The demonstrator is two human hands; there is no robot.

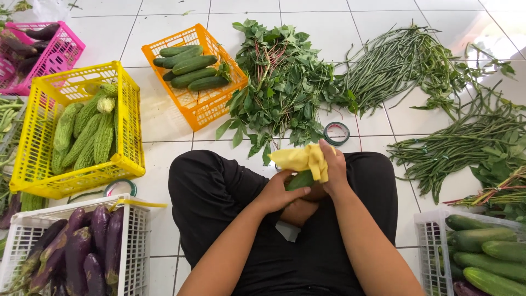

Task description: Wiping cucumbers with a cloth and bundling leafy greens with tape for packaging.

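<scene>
I sit cross-legged on a white tiled floor in black trousers. My left hand (pixel 275 193) grips the lower end of a green cucumber (pixel 300 180) over my lap. My right hand (pixel 332 171) is closed on a yellow cloth (pixel 301 159) that drapes over the cucumber's upper end. Both hands meet at the cucumber, just in front of a pile of leafy greens (pixel 279 87).
An orange basket (pixel 204 109) of cucumbers stands ahead, a yellow basket (pixel 129 126) of bitter gourds at left, a pink basket (pixel 63 52) far left. A white crate (pixel 137 230) holds purple eggplants, another white crate (pixel 430 246) cucumbers. Long beans (pixel 400 66) lie at right. Tape roll (pixel 336 132) ahead.
</scene>
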